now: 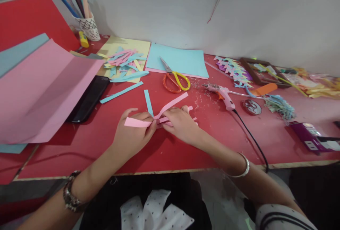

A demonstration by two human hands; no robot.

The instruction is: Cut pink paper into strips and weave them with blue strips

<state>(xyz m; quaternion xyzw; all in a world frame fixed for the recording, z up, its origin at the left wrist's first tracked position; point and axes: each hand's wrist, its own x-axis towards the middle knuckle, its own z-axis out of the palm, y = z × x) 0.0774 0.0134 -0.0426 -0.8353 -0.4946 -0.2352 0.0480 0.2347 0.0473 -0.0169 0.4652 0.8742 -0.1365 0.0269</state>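
My left hand (132, 129) is closed over the red table, thumb and fingers pinching a pink paper strip (136, 122) whose loose end lies across the fingers. Right beside it, my right hand (180, 123) is closed on pink strips too; one long piece (174, 103) reaches up to the right, and short ends poke out around the fingers. How the strips meet between the hands is partly hidden. A blue paper strip (148, 102) stands out just behind my left fingertips. Another blue strip (121, 92) lies farther left. Scissors (170, 67) with red and yellow handles rest behind the hands.
A pile of cut strips (124, 61) lies on yellow paper at the back. Blue sheets (177, 58) lie near the wall. Pink paper (50, 95) overhangs a black phone (89, 99) at left. A corded glue gun (221, 93), a round tin (251, 106) and a purple box (305, 136) are at right.
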